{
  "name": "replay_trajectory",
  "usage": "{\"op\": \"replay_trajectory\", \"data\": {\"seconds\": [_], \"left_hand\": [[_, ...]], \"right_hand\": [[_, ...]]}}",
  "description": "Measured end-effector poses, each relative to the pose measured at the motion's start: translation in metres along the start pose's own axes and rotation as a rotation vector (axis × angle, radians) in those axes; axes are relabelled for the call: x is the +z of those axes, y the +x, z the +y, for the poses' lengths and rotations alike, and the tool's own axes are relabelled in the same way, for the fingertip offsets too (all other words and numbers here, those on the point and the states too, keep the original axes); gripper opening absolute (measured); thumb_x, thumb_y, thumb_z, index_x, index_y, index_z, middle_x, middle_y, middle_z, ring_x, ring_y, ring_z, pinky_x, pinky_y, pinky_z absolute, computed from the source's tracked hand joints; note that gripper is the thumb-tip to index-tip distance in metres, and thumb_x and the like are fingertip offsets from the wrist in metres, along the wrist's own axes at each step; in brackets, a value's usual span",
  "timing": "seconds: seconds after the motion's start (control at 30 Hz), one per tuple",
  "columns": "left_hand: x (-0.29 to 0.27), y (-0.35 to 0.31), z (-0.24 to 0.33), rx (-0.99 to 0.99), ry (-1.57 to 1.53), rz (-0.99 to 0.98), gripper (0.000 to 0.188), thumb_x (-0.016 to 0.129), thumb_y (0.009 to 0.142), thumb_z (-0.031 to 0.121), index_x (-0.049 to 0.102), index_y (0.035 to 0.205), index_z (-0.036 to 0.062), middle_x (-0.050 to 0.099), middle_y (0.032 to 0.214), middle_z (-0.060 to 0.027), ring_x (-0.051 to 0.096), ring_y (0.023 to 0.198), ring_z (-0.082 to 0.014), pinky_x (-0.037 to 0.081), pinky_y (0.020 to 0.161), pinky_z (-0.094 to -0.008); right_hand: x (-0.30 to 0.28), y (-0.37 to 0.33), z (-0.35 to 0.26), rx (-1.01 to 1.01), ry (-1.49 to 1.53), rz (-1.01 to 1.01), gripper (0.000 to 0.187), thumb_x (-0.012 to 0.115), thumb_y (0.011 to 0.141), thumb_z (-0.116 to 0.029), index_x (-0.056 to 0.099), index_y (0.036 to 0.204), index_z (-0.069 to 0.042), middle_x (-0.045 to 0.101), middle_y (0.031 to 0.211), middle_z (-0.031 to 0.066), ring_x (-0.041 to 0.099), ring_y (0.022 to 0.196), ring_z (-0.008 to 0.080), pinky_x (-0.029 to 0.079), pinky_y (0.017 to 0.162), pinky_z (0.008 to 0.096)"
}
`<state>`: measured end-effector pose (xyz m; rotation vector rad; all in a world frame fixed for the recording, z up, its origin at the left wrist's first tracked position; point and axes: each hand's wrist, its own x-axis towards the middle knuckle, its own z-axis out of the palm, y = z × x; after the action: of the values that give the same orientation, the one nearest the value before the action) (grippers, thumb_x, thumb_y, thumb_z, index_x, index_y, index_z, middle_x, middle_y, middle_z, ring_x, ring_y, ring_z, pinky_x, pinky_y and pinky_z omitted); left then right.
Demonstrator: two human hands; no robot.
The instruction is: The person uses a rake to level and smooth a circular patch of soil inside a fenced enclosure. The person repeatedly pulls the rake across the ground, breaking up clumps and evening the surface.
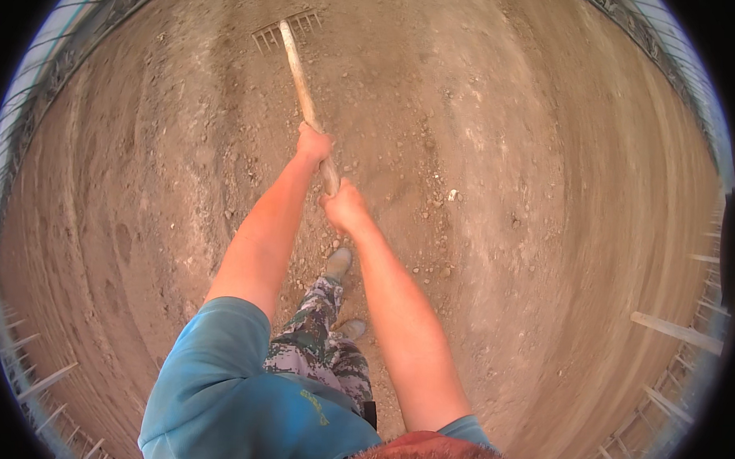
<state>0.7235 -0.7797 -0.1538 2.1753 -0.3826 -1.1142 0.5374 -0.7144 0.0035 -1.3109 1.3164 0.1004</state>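
While the left hand (315,144) and, behind it, the right hand (346,208) grasp the rake (298,73), tines (274,38) ahead, raking dirt (498,202) seems the step; pulling next likely calls for steadiness.

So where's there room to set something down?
The widest open dirt lies between the pebbly strip and the posts at right; another patch lies left of the left arm. The middle is crowded: rake, left hand, right hand, shoes.

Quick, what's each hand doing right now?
Left hand: closed, holding the rake's wooden handle, farther up toward the rake head.
Right hand: closed, holding the same handle, nearer the body.
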Motion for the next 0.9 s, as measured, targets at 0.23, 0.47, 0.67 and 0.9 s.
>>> {"op": "replay_trajectory", "data": {"seconds": [0.23, 0.47, 0.67, 0.9], "left_hand": [[0.008, -0.049, -0.033, -0.147, 0.183, 0.021, 0.087, 0.066, 0.101, 0.017, 0.02, 0.173, 0.0005, 0.065, 0.15, -0.0337, 0.066, 0.141, -0.0429, 0.055, 0.116, -0.0488], [0.059, -0.162, -0.135, -0.249, 0.305, -0.064, 0.097, 0.064, 0.101, 0.017, 0.006, 0.178, 0.0008, 0.064, 0.152, -0.0338, 0.065, 0.142, -0.044, 0.055, 0.116, -0.0484], [0.121, -0.266, -0.234, -0.259, 0.295, -0.03, 0.098, 0.073, 0.097, 0.017, 0.015, 0.174, 0.0011, 0.066, 0.148, -0.0341, 0.067, 0.138, -0.0466, 0.056, 0.114, -0.0495], [0.236, -0.52, -0.375, -0.368, 0.351, -0.111, 0.072, 0.085, 0.09, 0.024, 0.042, 0.144, 0.0011, 0.069, 0.137, -0.0366, 0.07, 0.131, -0.0488, 0.056, 0.113, -0.0488]], "right_hand": [[0.035, -0.04, 0.08, -0.042, -0.129, 0.034, 0.041, 0.075, 0.1, -0.021, 0.061, 0.131, 0.001, 0.077, 0.094, 0.0231, 0.078, 0.078, 0.0368, 0.062, 0.074, 0.0498], [0.043, -0.248, 0.242, 0.278, -0.158, -0.073, 0.064, 0.075, 0.1, -0.039, 0.055, 0.149, -0.002, 0.076, 0.12, 0.0366, 0.073, 0.114, 0.055, 0.058, 0.1, 0.0595], [0.027, -0.419, 0.374, 0.356, -0.116, -0.071, 0.061, 0.075, 0.1, -0.038, 0.056, 0.147, -0.004, 0.075, 0.122, 0.0354, 0.073, 0.116, 0.0541, 0.058, 0.1, 0.0583], [0.01, -0.676, 0.592, 0.598, -0.084, -0.005, 0.048, 0.079, 0.095, -0.035, 0.067, 0.136, -0.013, 0.079, 0.117, 0.0263, 0.076, 0.113, 0.0466, 0.06, 0.096, 0.0545]]}}
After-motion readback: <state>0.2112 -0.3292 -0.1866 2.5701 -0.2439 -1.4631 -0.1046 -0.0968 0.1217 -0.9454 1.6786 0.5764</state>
